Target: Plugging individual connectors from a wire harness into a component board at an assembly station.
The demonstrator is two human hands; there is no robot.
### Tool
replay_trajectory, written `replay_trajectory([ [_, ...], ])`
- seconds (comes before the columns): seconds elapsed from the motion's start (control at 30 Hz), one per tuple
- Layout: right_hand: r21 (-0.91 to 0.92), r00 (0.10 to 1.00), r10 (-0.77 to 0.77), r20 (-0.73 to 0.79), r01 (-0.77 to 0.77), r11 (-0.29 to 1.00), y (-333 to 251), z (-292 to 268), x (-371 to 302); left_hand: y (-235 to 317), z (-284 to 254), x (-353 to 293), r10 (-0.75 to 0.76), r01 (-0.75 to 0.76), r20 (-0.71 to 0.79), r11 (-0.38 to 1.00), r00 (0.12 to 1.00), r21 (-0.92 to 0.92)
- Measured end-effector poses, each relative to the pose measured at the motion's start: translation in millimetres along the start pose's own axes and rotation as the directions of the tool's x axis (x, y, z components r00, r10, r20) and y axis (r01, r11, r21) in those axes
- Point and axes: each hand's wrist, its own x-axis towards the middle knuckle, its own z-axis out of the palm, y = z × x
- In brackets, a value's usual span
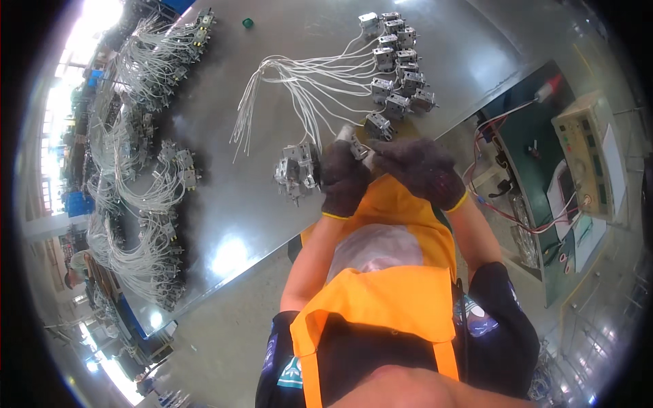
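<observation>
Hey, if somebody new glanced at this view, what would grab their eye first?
Probably the bright orange apron at lower middle, with the dark-gloved left hand and right hand close around a small metal part just above it. Next might come the white wires fanning to metal parts at top centre, then the big tangle of wired parts along the left.

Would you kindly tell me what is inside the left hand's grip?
The gloved left hand grips a silvery metal part, partly visible beside the gloved right hand. The rest is covered, so anything deeper inside cannot be seen.
</observation>
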Motion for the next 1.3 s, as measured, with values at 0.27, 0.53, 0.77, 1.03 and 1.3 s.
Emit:
replay_trajectory([
  [0.27, -0.461, 0.951, 0.219, 0.22, -0.097, 0.882, -6.8, 16.2, 17.3, -6.7, 3.3, 14.1, 0.256, -0.257, 0.038, 0.934, 0.966, 0.247],
  [0.53, -0.41, 0.999, -0.042, 0.019, 0.046, 0.911, -10.8, 17.5, 6.2, -5.9, 5.9, 10.9, 0.277, -0.267, -0.007, 0.932, 0.961, 0.246],
  [0.77, -0.46, 0.987, 0.107, 0.116, -0.042, 0.887, -21.1, 21.7, 13.4, -2.6, -0.1, 12.3, 0.25, -0.261, 0.078, 0.932, 0.965, 0.25],
  [1.03, 0.354, 0.935, 0.243, 0.26, -0.326, 0.876, -39.1, -0.7, -13.7, 37.5, -77.9, -6.5, 0.45, -0.422, 0.096, 0.713, 0.888, 0.56],
  [1.3, 0.521, 0.863, 0.434, 0.259, -0.503, 0.69, -11.9, 31.1, 9.1, 39.5, -124.1, 46.8, 0.124, -0.244, 0.259, 0.827, 0.958, 0.506],
])
